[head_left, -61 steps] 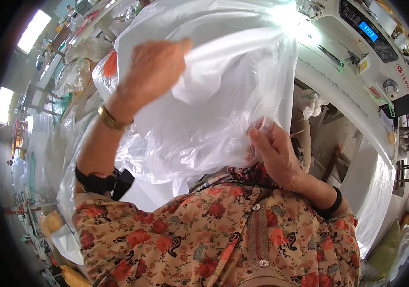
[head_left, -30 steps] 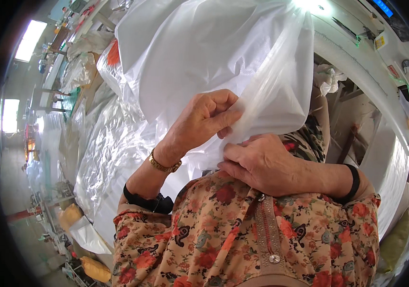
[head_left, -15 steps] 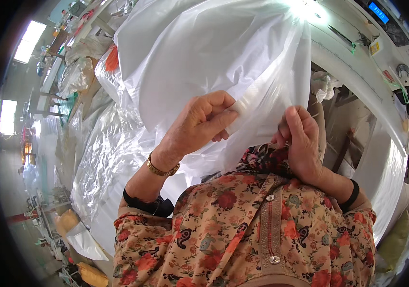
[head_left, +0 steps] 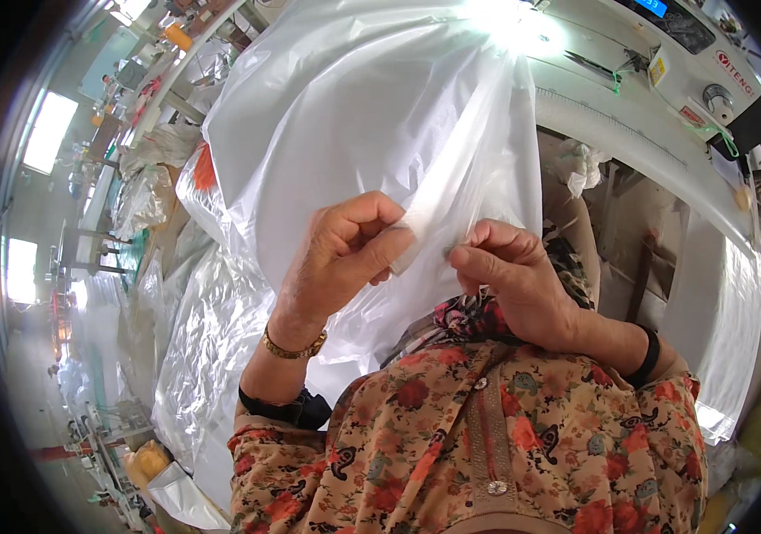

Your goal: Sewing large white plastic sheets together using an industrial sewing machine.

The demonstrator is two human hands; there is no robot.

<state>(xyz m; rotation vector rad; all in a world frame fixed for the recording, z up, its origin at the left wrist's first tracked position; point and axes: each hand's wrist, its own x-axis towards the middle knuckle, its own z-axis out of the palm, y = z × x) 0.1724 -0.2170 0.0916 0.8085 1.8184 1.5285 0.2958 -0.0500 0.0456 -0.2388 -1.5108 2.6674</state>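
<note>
A large white translucent plastic sheet [head_left: 327, 133] hangs down from the sewing machine's table and falls in folds before me. My left hand [head_left: 345, 254] pinches an edge of it between thumb and bent fingers. To the right, my right hand [head_left: 514, 271] has its thumb and forefinger pressed together beside the same folds. Something tiny and dark seems to be at those fingertips, too small to name. The two hands are a short way apart, above my lap.
The white sewing machine [head_left: 705, 76] stands at the upper right, with a bright lamp by it. Tweezers [head_left: 590, 64] lie on its white table [head_left: 612, 111]. Crumpled clear plastic [head_left: 207, 356] heaps up on the left. A white plastic scrap [head_left: 578, 169] hangs under the table.
My right hand has moved left toward the left hand, its thumb now bent down to the forefinger. The left hand still grips the sheet. The whole view has shifted slightly.
</note>
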